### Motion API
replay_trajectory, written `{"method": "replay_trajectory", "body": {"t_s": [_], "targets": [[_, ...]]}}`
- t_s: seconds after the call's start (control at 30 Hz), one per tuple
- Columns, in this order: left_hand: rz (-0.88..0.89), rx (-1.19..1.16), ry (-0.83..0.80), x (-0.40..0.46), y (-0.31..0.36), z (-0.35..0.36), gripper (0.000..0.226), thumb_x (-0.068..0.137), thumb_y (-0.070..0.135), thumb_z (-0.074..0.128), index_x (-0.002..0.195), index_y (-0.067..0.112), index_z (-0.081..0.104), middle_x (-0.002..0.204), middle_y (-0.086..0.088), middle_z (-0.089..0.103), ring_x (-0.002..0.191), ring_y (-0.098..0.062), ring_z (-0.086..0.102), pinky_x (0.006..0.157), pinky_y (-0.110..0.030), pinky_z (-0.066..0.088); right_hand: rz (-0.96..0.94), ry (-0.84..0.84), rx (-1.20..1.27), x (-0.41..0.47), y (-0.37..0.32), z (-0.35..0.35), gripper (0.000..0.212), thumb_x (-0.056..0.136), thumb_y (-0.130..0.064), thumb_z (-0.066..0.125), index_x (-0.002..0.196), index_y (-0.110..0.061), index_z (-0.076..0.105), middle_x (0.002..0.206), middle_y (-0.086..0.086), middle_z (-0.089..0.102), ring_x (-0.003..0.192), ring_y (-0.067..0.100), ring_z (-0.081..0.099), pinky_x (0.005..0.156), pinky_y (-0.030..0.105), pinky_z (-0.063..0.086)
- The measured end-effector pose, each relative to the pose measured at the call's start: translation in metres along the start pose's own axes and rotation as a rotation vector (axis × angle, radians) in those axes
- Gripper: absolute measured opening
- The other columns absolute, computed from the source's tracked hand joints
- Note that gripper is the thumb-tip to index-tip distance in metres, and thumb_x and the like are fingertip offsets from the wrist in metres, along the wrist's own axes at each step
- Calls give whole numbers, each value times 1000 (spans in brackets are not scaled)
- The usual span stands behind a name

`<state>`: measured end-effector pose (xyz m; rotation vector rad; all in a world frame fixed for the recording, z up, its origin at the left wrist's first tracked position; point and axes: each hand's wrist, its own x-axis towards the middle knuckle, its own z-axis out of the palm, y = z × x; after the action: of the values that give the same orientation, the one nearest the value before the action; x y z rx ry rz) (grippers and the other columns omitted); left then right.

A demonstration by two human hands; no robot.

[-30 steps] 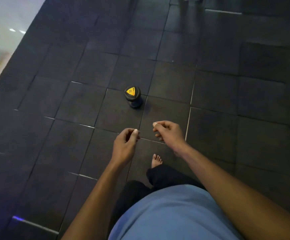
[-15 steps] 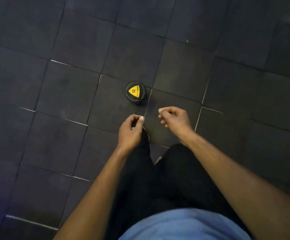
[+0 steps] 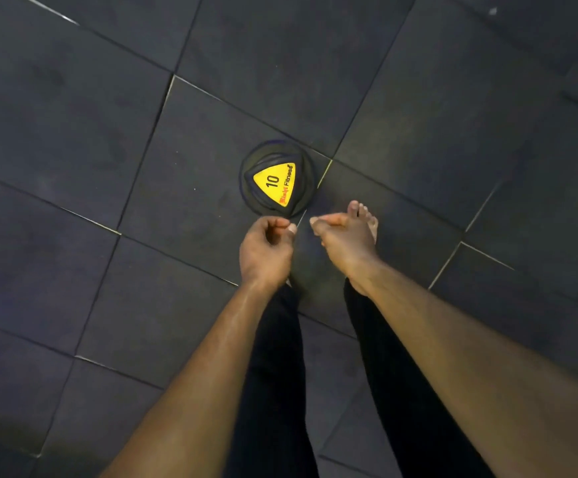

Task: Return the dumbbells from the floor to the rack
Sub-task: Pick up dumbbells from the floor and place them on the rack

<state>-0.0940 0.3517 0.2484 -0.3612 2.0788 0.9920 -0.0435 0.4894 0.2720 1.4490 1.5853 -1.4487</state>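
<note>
Black dumbbell, yellow triangular label, black "10"; dark grey floor tiles; black trousers.

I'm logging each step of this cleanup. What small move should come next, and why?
Probably lower both hands to the dumbbell and grip it. It stands on end on the floor, untouched; the left hand and right hand hang just short of it, fingers loosely curled, holding nothing.
</note>
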Motion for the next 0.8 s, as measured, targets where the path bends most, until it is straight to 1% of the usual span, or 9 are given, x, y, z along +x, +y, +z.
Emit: {"method": "replay_trajectory", "body": {"t_s": [0.03,0.1,0.17,0.27,0.37,0.43,0.53,0.67,0.8], "targets": [[10,22,68,18,-6,9,22,90,35,74,109,28,67,109,6,66,99,-7,63,97,-36,54,-2,10,-41,23,-4,4,35,103,-44,65,126,-18,70,106,-15,70,88,-9,56,66,-13,28],[8,92,186,49,-13,25,51,86,44,76,132,37,54,129,3,50,120,-12,49,101,-25,40,3,42,-78,66,-9,13,62,99,-60,63,148,-22,55,139,-7,66,120,4,60,62,-12,23],[-59,84,254,77,-12,35,84,82,50,78,151,41,31,136,1,35,128,-19,39,98,-27,31,4,44,-57,105,-14,24,84,93,-77,56,161,-33,34,161,-4,47,146,16,45,88,1,22],[-128,-11,232,103,-12,41,111,77,42,83,159,40,8,128,4,21,118,-16,45,99,-35,36,-50,-23,30,145,-14,42,87,90,-83,49,162,-40,25,159,1,49,144,21,49,116,33,36],[-57,-32,183,112,-24,38,112,74,39,86,157,42,11,131,2,20,115,-10,44,99,-31,39,-125,-67,79,166,-5,47,71,99,-74,44,158,-36,29,140,-4,62,127,15,60,111,38,47],[-16,-101,121,118,-32,32,112,71,36,89,155,45,15,140,1,22,121,-6,47,107,-25,43,-140,-97,108,168,0,45,71,99,-74,45,158,-38,28,140,-7,62,127,13,60,111,39,48],[24,-217,-14,129,-38,24,116,64,36,92,153,50,17,152,2,41,132,-8,52,113,-38,47,-125,-123,149,168,0,42,82,85,-85,50,154,-46,32,144,-7,61,131,16,60,111,50,51],[9,-262,-29,142,-31,16,117,59,42,96,150,56,23,149,6,50,133,-10,55,110,-42,51,-104,-78,146,176,-17,42,84,83,-86,50,153,-41,37,139,-10,64,126,16,63,108,50,54],[-3,-328,-62,160,-4,4,113,65,29,97,153,43,29,137,14,61,123,-2,61,106,-38,54,-87,-50,180,184,-45,43,76,88,-82,51,150,-38,44,134,-9,67,122,16,66,103,48,58]]}}
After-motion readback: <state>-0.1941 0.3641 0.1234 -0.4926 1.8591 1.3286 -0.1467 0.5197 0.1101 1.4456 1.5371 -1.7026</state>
